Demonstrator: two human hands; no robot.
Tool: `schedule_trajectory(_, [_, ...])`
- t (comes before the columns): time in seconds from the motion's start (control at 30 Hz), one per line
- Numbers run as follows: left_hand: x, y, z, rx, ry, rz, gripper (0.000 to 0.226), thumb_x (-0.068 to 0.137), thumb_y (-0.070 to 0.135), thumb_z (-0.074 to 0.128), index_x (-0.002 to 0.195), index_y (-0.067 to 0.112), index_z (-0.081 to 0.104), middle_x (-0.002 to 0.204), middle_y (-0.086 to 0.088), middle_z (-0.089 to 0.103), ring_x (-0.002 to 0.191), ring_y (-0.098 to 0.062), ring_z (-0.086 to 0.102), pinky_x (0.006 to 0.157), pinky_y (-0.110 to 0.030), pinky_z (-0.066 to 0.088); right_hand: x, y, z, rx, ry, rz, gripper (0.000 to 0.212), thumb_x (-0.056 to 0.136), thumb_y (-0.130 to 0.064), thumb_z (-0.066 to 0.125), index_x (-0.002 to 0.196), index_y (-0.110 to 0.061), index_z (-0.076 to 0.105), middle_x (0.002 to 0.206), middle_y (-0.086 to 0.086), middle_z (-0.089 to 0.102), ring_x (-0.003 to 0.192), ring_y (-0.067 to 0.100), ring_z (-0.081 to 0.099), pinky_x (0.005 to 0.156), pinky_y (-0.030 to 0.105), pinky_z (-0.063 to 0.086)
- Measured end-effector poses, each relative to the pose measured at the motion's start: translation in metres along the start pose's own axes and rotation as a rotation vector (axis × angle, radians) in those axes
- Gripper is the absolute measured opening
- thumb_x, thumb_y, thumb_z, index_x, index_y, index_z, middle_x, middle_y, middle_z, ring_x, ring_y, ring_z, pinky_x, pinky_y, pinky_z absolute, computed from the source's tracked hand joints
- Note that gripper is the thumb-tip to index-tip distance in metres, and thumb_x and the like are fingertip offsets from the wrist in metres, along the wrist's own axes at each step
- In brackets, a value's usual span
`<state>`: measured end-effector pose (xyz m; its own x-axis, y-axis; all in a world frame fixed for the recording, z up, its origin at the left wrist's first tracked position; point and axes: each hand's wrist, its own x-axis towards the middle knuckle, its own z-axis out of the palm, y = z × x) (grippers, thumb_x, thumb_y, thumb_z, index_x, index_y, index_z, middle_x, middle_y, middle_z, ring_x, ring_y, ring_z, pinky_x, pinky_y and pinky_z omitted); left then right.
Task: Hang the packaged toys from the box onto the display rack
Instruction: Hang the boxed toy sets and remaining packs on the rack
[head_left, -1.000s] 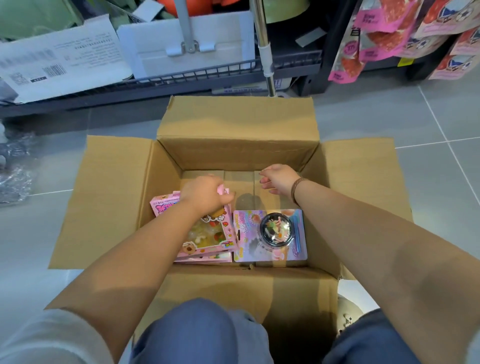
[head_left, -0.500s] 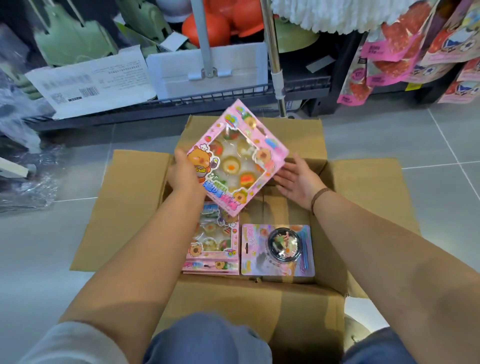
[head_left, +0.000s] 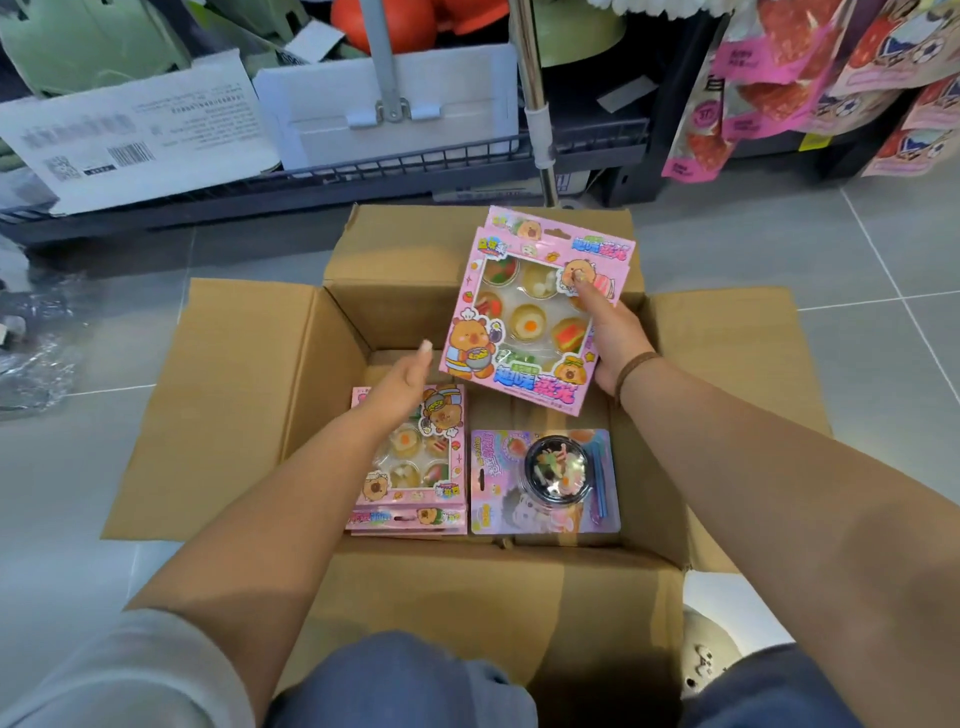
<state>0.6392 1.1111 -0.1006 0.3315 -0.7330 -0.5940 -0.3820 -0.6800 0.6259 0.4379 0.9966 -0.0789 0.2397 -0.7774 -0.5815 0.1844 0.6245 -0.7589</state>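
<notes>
An open cardboard box (head_left: 249, 395) stands on the floor in front of me. My right hand (head_left: 615, 343) grips a pink packaged food toy (head_left: 530, 312) by its right edge, thumb on the front, holding it upright over the box's far side. My left hand (head_left: 402, 384) hovers with straight fingers over the box, just left of that package, holding nothing. Inside the box lies a stack of the same pink packages (head_left: 415, 462) on the left and a purple package with a black bowl toy (head_left: 545, 480) on the right.
A wire shelf (head_left: 311, 176) with white cartons and green items runs along the back. A metal pole (head_left: 535, 98) rises behind the box. Pink hanging packets (head_left: 810, 78) fill the rack at the upper right. Crumpled plastic wrap (head_left: 31, 353) lies on the grey floor tiles at the left.
The pink package passed from my left hand to my right and turned upright, moving right. My left hand let go and dropped back over the box.
</notes>
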Motion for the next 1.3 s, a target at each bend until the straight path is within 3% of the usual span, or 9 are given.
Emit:
schedule_trajectory(0.2, [0.026, -0.033, 0.014, 0.628, -0.171, 0.003, 0.065, 0.096, 0.056, 0.025, 0.151, 0.019, 0.018, 0.160, -0.008, 0.011, 0.148, -0.024, -0.001, 0.117, -0.052, 0.010, -0.001, 0.002, -0.009, -0.073, 0.045, -0.091, 0.009, 0.088, -0.030, 0.064, 0.096, -0.025, 0.064, 0.102, 0.005, 0.072, 0.090, 0.025, 0.070, 0.081, 0.040, 0.058])
schedule_trajectory(0.33, [0.033, -0.033, 0.028, 0.797, -0.156, 0.034, 0.060, 0.093, 0.055, 0.036, 0.145, 0.027, 0.026, 0.153, -0.011, 0.023, 0.143, -0.029, 0.017, 0.115, -0.056, 0.010, -0.001, 0.003, -0.012, -0.115, 0.070, -0.111, 0.008, 0.087, -0.028, 0.066, 0.093, -0.025, 0.066, 0.101, 0.005, 0.072, 0.094, 0.026, 0.070, 0.086, 0.044, 0.056])
schedule_trajectory(0.5, [0.031, -0.021, 0.035, 1.078, -0.134, 0.054, 0.070, 0.084, 0.071, 0.037, 0.140, 0.029, 0.037, 0.146, -0.013, 0.028, 0.140, -0.029, 0.020, 0.113, -0.059, -0.001, -0.001, 0.003, -0.012, -0.117, 0.092, -0.113, 0.009, 0.085, -0.028, 0.068, 0.092, -0.023, 0.067, 0.098, 0.004, 0.073, 0.092, 0.025, 0.071, 0.086, 0.044, 0.056])
schedule_trajectory(0.6, [0.031, -0.019, 0.034, 0.937, -0.081, 0.098, 0.066, 0.082, 0.070, 0.044, 0.131, 0.026, 0.049, 0.132, -0.010, 0.043, 0.130, -0.028, 0.034, 0.111, -0.048, 0.025, -0.001, 0.004, -0.009, -0.128, 0.097, -0.123, 0.008, 0.084, -0.028, 0.069, 0.091, -0.024, 0.067, 0.100, 0.005, 0.073, 0.094, 0.025, 0.070, 0.087, 0.043, 0.056])
schedule_trajectory(0.67, [0.027, -0.017, 0.031, 0.884, -0.088, 0.168, 0.062, 0.081, 0.066, 0.052, 0.123, 0.021, 0.051, 0.120, -0.007, 0.055, 0.115, -0.025, 0.050, 0.090, -0.037, 0.044, -0.003, 0.003, -0.007, -0.125, 0.095, -0.120, 0.008, 0.085, -0.027, 0.068, 0.092, -0.024, 0.067, 0.100, 0.004, 0.073, 0.094, 0.025, 0.070, 0.085, 0.042, 0.057])
schedule_trajectory(0.83, [0.005, -0.005, 0.012, 0.760, -0.110, 0.228, 0.038, 0.078, 0.060, 0.062, 0.079, 0.023, 0.050, 0.074, 0.005, 0.061, 0.074, -0.018, 0.060, 0.053, -0.025, 0.036, -0.006, 0.000, -0.007, -0.131, 0.075, -0.117, 0.011, 0.086, -0.026, 0.067, 0.096, -0.022, 0.066, 0.098, 0.003, 0.072, 0.091, 0.023, 0.070, 0.084, 0.041, 0.057])
schedule_trajectory(0.97, [-0.007, 0.017, -0.023, 0.322, 0.116, 0.247, 0.039, 0.077, 0.046, 0.071, 0.062, 0.018, 0.048, 0.062, 0.001, 0.054, 0.059, -0.016, 0.049, 0.054, -0.029, 0.034, -0.008, -0.008, -0.007, -0.171, 0.072, -0.108, 0.015, 0.084, -0.028, 0.069, 0.097, -0.021, 0.065, 0.097, 0.002, 0.072, 0.094, 0.025, 0.070, 0.087, 0.043, 0.056])
schedule_trajectory(1.13, [-0.012, 0.040, -0.068, -0.462, 0.326, 0.107, 0.034, 0.078, 0.048, 0.068, 0.079, 0.015, 0.059, 0.080, -0.008, 0.070, 0.068, -0.019, 0.064, 0.075, -0.034, 0.055, -0.009, -0.012, -0.007, -0.211, 0.062, -0.110, 0.013, 0.082, -0.031, 0.071, 0.093, -0.026, 0.066, 0.108, 0.005, 0.072, 0.100, 0.026, 0.068, 0.092, 0.045, 0.054])
schedule_trajectory(1.3, [0.003, 0.043, -0.075, -1.112, 0.272, -0.163, 0.086, 0.052, 0.078, 0.064, 0.111, 0.015, 0.063, 0.110, -0.016, 0.070, 0.090, -0.033, 0.070, 0.078, -0.056, 0.055, -0.011, -0.010, -0.005, -0.175, 0.046, -0.092, 0.014, 0.083, -0.031, 0.071, 0.094, -0.024, 0.066, 0.100, 0.006, 0.073, 0.087, 0.024, 0.071, 0.082, 0.041, 0.057])
